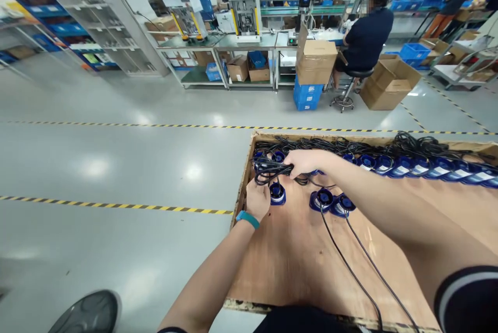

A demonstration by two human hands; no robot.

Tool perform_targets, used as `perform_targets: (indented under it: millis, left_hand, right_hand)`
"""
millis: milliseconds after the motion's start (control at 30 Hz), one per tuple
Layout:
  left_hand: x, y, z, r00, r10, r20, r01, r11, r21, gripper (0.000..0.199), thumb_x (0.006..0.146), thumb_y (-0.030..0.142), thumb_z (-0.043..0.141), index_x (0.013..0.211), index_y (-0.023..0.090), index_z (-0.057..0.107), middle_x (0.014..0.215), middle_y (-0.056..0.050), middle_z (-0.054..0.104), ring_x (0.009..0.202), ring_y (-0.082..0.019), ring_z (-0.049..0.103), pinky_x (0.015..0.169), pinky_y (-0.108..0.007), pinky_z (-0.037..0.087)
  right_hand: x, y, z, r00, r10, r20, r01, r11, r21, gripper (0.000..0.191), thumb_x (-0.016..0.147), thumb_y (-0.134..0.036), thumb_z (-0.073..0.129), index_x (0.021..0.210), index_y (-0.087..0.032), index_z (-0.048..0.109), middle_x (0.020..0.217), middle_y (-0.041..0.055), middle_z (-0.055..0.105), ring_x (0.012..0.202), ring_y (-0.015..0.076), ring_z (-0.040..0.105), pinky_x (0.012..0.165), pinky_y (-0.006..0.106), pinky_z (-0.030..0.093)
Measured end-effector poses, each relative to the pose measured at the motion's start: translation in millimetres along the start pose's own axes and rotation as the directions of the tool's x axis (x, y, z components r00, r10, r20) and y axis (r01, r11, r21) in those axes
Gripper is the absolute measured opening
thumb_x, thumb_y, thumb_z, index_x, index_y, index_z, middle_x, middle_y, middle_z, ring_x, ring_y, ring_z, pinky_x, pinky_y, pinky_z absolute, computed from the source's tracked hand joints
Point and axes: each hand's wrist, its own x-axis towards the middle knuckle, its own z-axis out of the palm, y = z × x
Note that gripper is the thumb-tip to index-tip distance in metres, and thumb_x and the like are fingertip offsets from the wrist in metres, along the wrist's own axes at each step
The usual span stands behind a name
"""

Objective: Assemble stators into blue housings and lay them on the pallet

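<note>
My right hand (307, 162) is closed round a looped bundle of black cable (270, 169) above the far left corner of a wooden crate. At the near end of those loops is my left hand (258, 200), fingers curled against the cable and partly hidden. Just right of it a round blue motor-like unit (277, 194) with a white label sits on the wooden board. Beneath my right forearm stand two similar blue units, one of them a blue unit (324, 198) whose black cable (338, 250) runs toward me over the near edge.
Along the crate's far side runs a row of blue units (420, 167) with coiled cables (416, 143) behind. The crate's wooden rim (243, 188) borders the left. Beyond the striped floor line (187, 126) are workbenches, cartons (317, 58) and a seated person (369, 32).
</note>
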Motion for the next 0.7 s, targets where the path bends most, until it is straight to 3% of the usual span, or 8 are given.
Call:
perform_targets:
  millis: [133,267,400,500,567,700]
  left_hand:
    - [-19,-8,1.6,0.996,0.045,-0.076,-0.043,0.999,0.033,0.041,0.099,0.03,0.04,0.13,0.012,0.06,0.13,-0.019,0.063,0.133,-0.033,0.05,0.114,-0.056,0.036]
    - [-40,-5,2.9,0.998,0.046,-0.035,-0.043,0.994,0.098,0.061,0.094,0.047,0.055,0.139,0.006,0.048,0.147,-0.027,0.046,0.146,-0.041,0.032,0.116,-0.063,0.033]
    - [-47,0,2.7,0.997,0.064,-0.05,-0.062,0.998,0.03,0.061,0.095,0.046,0.057,0.138,0.006,0.043,0.156,-0.029,0.031,0.152,-0.038,0.022,0.117,-0.058,0.036]
    - [-42,0,1.4,0.994,0.026,-0.107,-0.028,1.0,-0.012,0.083,0.091,0.048,0.063,0.152,0.006,0.023,0.159,-0.03,0.022,0.151,-0.037,0.025,0.116,-0.055,0.04]
    - [-36,-3,1.2,0.998,0.036,-0.053,-0.036,0.999,-0.001,0.094,0.088,0.051,0.066,0.157,0.012,0.015,0.162,-0.028,0.016,0.152,-0.039,0.023,0.116,-0.058,0.039]
    - [-25,-19,3.2,0.995,0.068,0.079,-0.072,0.996,0.059,0.083,0.086,0.048,0.07,0.154,0.021,0.031,0.166,-0.023,0.011,0.15,-0.042,0.025,0.113,-0.061,0.041]
  right_hand:
    - [44,2,38,0.994,0.103,-0.036,-0.106,0.989,-0.103,0.029,0.077,-0.01,0.066,0.104,-0.017,0.074,0.1,0.0093,0.073,0.094,0.0241,0.067,0.074,0.027,0.047]
    - [70,2,60,0.983,0.184,-0.026,-0.186,0.979,-0.085,0.039,0.076,-0.004,0.065,0.112,-0.014,0.072,0.118,0.0183,0.069,0.113,0.032,0.064,0.091,0.038,0.05]
    - [94,4,72,0.963,0.262,0.058,-0.261,0.965,-0.036,0.036,0.061,-0.002,0.077,0.096,-0.008,0.075,0.108,0.0224,0.071,0.11,0.0385,0.065,0.094,0.046,0.05]
    - [107,12,75,0.952,0.286,0.113,-0.294,0.954,0.059,0.03,0.052,0.001,0.08,0.08,-0.009,0.075,0.093,0.0193,0.074,0.102,0.0387,0.067,0.092,0.045,0.052]
    - [109,23,73,0.958,0.261,0.115,-0.278,0.945,0.17,0.028,0.051,0.0,0.079,0.076,-0.011,0.075,0.087,0.015,0.074,0.098,0.0353,0.069,0.09,0.04,0.053]
    - [101,45,75,0.983,0.184,0.026,-0.174,0.861,0.478,0.027,0.058,-0.012,0.08,0.085,-0.014,0.075,0.085,0.005,0.074,0.089,0.0255,0.069,0.084,0.03,0.053]
